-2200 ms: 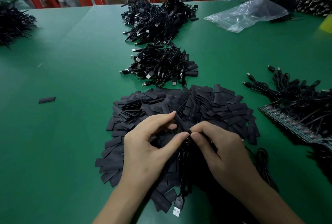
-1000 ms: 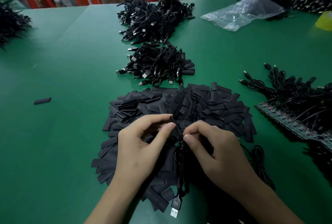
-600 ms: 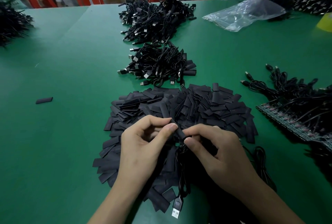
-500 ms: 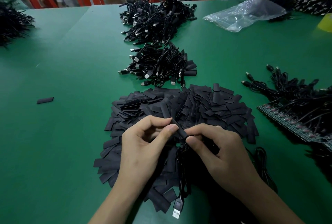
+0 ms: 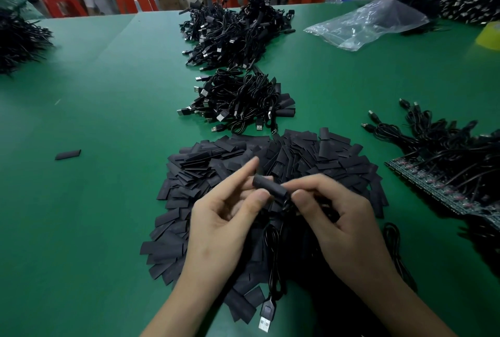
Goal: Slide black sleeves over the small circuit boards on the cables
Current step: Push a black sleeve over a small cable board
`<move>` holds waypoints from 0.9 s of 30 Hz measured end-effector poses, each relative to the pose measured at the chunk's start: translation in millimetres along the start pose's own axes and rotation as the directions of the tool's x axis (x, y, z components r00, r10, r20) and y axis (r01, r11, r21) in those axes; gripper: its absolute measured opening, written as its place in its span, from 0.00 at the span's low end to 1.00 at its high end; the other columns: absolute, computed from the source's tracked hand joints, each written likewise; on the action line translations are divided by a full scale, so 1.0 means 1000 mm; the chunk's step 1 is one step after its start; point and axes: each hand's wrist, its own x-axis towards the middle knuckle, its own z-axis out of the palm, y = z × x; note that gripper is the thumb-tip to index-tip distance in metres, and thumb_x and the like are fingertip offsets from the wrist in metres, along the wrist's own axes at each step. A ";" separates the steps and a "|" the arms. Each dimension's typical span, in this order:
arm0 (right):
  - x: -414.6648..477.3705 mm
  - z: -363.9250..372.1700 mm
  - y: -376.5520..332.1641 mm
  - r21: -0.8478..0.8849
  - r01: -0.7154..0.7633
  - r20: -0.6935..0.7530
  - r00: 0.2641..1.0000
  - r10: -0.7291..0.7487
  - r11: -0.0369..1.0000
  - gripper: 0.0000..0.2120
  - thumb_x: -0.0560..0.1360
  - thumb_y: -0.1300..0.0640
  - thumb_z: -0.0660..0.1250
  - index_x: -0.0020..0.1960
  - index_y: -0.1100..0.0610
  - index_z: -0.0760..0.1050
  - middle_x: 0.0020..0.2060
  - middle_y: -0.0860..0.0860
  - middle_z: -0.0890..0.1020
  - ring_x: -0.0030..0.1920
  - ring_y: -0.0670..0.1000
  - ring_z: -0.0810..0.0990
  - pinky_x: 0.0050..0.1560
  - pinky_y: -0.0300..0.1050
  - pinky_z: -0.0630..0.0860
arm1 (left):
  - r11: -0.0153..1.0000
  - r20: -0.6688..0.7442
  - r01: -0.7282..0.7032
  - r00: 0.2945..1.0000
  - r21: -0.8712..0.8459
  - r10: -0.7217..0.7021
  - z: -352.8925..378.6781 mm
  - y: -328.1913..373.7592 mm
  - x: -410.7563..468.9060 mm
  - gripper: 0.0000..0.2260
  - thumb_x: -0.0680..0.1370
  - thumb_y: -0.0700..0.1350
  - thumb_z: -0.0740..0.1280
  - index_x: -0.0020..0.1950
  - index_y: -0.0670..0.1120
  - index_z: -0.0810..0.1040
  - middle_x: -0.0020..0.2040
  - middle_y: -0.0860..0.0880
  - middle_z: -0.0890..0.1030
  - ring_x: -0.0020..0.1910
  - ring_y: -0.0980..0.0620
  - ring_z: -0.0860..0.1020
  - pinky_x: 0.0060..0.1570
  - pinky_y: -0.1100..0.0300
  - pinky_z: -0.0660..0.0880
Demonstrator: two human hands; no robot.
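Sleeve [image 5: 270, 188] pinched steady in our left hand [image 5: 219, 225]; our right hand [image 5: 341, 225] pinches the cable [image 5: 273, 263] to push its end inside.

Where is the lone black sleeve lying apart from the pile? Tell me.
In the head view the lone sleeve lies flat on the green table, left of the big sleeve pile and apart from it.
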 end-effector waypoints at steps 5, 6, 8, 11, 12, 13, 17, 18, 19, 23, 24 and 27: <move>0.003 -0.006 0.003 0.455 -0.113 -0.035 0.989 0.144 0.884 0.11 0.80 0.48 0.63 0.58 0.44 0.81 0.41 0.46 0.83 0.42 0.43 0.80 0.45 0.33 0.76 | 0.854 0.260 -0.324 0.937 0.407 0.232 0.015 0.007 -0.009 0.18 0.76 0.62 0.72 0.63 0.58 0.82 0.59 0.62 0.82 0.60 0.57 0.80 0.60 0.61 0.75; 0.004 -0.007 0.003 0.540 -0.142 -0.008 0.985 0.174 0.830 0.11 0.80 0.50 0.64 0.60 0.45 0.81 0.43 0.46 0.83 0.44 0.44 0.80 0.46 0.35 0.77 | 0.822 0.276 -0.350 0.929 0.450 0.245 0.021 0.009 -0.009 0.18 0.75 0.63 0.71 0.63 0.59 0.82 0.59 0.65 0.81 0.60 0.58 0.79 0.61 0.60 0.75; 0.005 -0.007 0.003 0.606 -0.156 0.014 0.983 0.186 0.780 0.13 0.80 0.55 0.64 0.61 0.47 0.81 0.46 0.47 0.84 0.48 0.45 0.81 0.50 0.39 0.78 | 0.818 0.230 -0.301 0.950 0.491 0.212 0.033 0.011 -0.009 0.18 0.73 0.61 0.73 0.62 0.60 0.79 0.56 0.70 0.80 0.56 0.62 0.80 0.58 0.63 0.75; 0.008 -0.007 0.001 0.633 -0.107 -0.030 0.986 0.163 0.767 0.15 0.80 0.60 0.62 0.60 0.46 0.82 0.50 0.49 0.85 0.49 0.46 0.84 0.49 0.39 0.80 | 0.900 0.186 -0.164 0.978 0.404 0.094 0.047 0.012 -0.006 0.15 0.73 0.51 0.77 0.58 0.58 0.82 0.47 0.64 0.85 0.47 0.64 0.83 0.51 0.68 0.76; 0.009 -0.007 0.000 0.631 -0.092 -0.040 0.988 0.151 0.771 0.16 0.80 0.62 0.62 0.59 0.46 0.82 0.50 0.49 0.85 0.50 0.46 0.85 0.48 0.38 0.81 | 0.918 0.183 -0.141 0.980 0.371 0.077 0.049 0.011 -0.005 0.12 0.74 0.48 0.78 0.56 0.56 0.83 0.43 0.61 0.85 0.44 0.64 0.83 0.47 0.70 0.76; 0.009 -0.008 0.001 0.603 -0.073 -0.059 0.989 0.135 0.794 0.17 0.80 0.63 0.62 0.60 0.47 0.82 0.52 0.49 0.86 0.53 0.46 0.85 0.50 0.38 0.81 | 0.924 0.175 -0.131 0.982 0.358 0.072 0.051 0.011 -0.002 0.10 0.75 0.47 0.77 0.55 0.55 0.83 0.40 0.60 0.85 0.41 0.64 0.83 0.44 0.71 0.75; 0.014 -0.017 0.010 0.291 -0.020 -0.163 0.984 0.070 0.957 0.19 0.80 0.58 0.65 0.69 0.46 0.76 0.65 0.48 0.80 0.68 0.49 0.78 0.70 0.51 0.73 | 0.905 0.088 -0.149 0.988 0.398 0.124 0.049 0.015 0.022 0.10 0.77 0.44 0.76 0.58 0.53 0.85 0.36 0.59 0.79 0.34 0.64 0.76 0.40 0.71 0.72; 0.016 -0.018 0.012 0.263 -0.026 -0.178 0.981 0.075 0.965 0.19 0.79 0.57 0.65 0.69 0.45 0.75 0.66 0.47 0.79 0.69 0.49 0.77 0.70 0.52 0.72 | 0.886 0.067 -0.167 0.986 0.434 0.153 0.047 0.018 0.033 0.10 0.77 0.44 0.76 0.58 0.52 0.85 0.35 0.60 0.79 0.34 0.64 0.75 0.40 0.71 0.72; 0.016 -0.020 0.014 0.254 -0.033 -0.192 0.978 0.084 0.967 0.18 0.79 0.56 0.65 0.68 0.44 0.75 0.66 0.46 0.79 0.69 0.49 0.77 0.69 0.52 0.72 | 0.858 0.054 -0.189 0.981 0.477 0.186 0.046 0.021 0.046 0.10 0.77 0.45 0.76 0.58 0.52 0.85 0.35 0.59 0.79 0.34 0.64 0.75 0.39 0.72 0.71; 0.016 -0.023 0.018 0.195 -0.067 -0.235 0.965 0.113 0.978 0.14 0.80 0.55 0.64 0.64 0.44 0.77 0.61 0.44 0.82 0.64 0.48 0.80 0.63 0.44 0.75 | 0.756 0.020 -0.211 0.967 0.619 0.254 0.041 0.027 0.118 0.14 0.78 0.49 0.74 0.64 0.49 0.84 0.37 0.57 0.84 0.35 0.64 0.77 0.43 0.74 0.72; 0.017 -0.024 0.019 0.170 -0.077 -0.241 0.963 0.117 0.982 0.13 0.80 0.54 0.64 0.63 0.44 0.78 0.59 0.43 0.82 0.62 0.48 0.80 0.61 0.41 0.75 | 0.731 0.016 -0.198 0.969 0.653 0.248 0.041 0.027 0.136 0.16 0.79 0.50 0.73 0.65 0.48 0.83 0.39 0.56 0.85 0.37 0.63 0.78 0.46 0.71 0.74; 0.018 -0.027 0.024 0.076 -0.104 -0.240 0.963 0.119 0.992 0.11 0.80 0.55 0.64 0.60 0.47 0.80 0.54 0.41 0.80 0.56 0.45 0.80 0.55 0.34 0.74 | 0.637 0.033 -0.132 0.986 0.760 0.165 0.040 0.022 0.173 0.21 0.80 0.51 0.72 0.71 0.46 0.79 0.53 0.49 0.86 0.52 0.53 0.82 0.61 0.58 0.75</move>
